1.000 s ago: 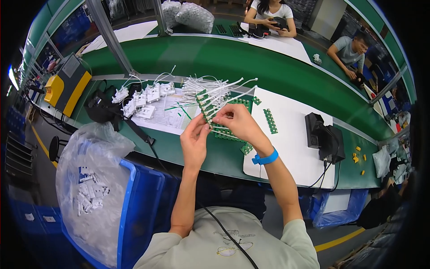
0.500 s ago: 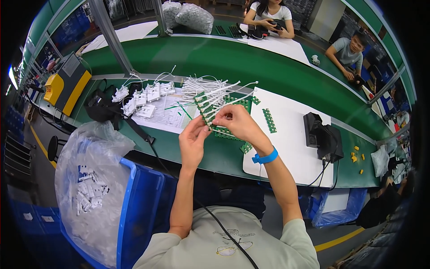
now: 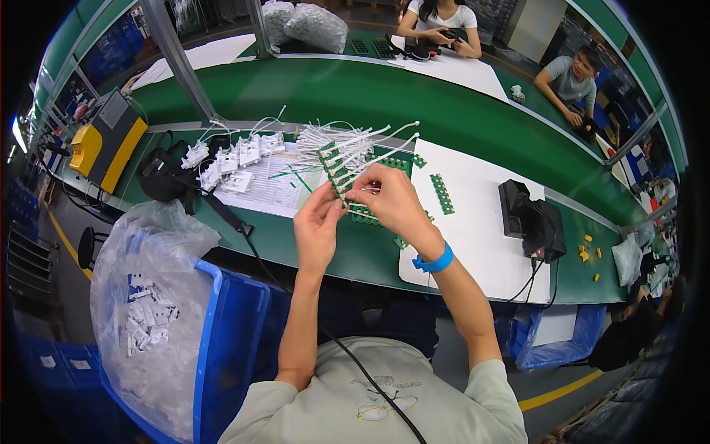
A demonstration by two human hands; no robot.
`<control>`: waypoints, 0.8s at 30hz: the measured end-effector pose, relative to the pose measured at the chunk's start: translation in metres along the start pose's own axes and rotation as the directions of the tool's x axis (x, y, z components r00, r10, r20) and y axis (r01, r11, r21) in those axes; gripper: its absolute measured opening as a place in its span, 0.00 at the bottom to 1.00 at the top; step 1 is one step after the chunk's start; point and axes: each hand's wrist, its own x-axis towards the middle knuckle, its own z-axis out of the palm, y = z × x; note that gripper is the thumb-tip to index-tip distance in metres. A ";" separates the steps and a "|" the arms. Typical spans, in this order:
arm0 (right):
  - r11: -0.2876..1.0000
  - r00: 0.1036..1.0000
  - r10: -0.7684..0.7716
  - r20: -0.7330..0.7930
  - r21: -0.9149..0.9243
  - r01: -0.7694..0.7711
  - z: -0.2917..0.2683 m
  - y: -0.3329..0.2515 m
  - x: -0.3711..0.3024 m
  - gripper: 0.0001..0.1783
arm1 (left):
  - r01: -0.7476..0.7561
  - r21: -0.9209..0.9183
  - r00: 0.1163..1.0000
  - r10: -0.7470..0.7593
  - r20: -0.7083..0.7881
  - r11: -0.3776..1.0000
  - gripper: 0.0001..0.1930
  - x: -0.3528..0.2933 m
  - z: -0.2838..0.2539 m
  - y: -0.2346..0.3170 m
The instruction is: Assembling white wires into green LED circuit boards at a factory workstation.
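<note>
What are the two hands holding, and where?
Both the left hand and right hand pinch the near end of a row of small green boards with white wires.

The person wears a pale grey-green short-sleeved T-shirt (image 3: 384, 399) with a small printed drawing on the chest; a thin black cord (image 3: 370, 377) runs slantwise across the T-shirt; both forearms above the T-shirt are bare; a bright blue wristband (image 3: 434, 262) circles the right wrist.
</note>
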 end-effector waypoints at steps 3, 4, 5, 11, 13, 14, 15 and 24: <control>1.000 0.999 -0.010 -0.036 0.014 0.011 0.001 0.000 -0.002 0.08 | 0.019 0.009 1.000 -0.019 0.001 1.000 0.21 0.003 -0.001 0.001; 0.998 0.998 -0.047 -0.042 0.044 0.049 0.001 0.003 -0.002 0.08 | 0.022 0.009 1.000 -0.022 0.001 1.000 0.21 0.004 -0.001 0.002; 0.993 0.995 -0.085 -0.047 0.076 0.088 0.002 0.004 -0.002 0.07 | 0.024 -0.007 1.000 -0.024 0.006 1.000 0.21 0.005 -0.002 0.003; 0.992 0.990 -0.111 -0.086 -0.072 0.105 0.003 -0.006 -0.008 0.07 | 0.016 0.005 1.000 -0.016 -0.003 1.000 0.21 -0.001 0.000 0.005; 0.988 0.985 -0.122 -0.118 -0.111 0.109 0.005 -0.005 -0.010 0.08 | 0.006 0.013 1.000 -0.006 -0.008 1.000 0.20 -0.002 0.001 0.005; 0.982 0.980 -0.135 -0.149 -0.149 0.113 0.005 -0.005 -0.010 0.09 | -0.007 0.020 1.000 0.008 -0.009 1.000 0.20 -0.003 0.000 0.003; 0.982 0.979 -0.135 -0.150 -0.149 0.113 0.004 -0.005 -0.010 0.09 | -0.021 0.028 1.000 0.021 -0.009 0.999 0.20 -0.003 0.000 0.002; 0.996 0.995 -0.057 -0.085 -0.077 0.050 0.003 -0.003 0.000 0.11 | -0.021 0.036 0.999 0.021 -0.025 0.999 0.20 -0.003 -0.002 -0.001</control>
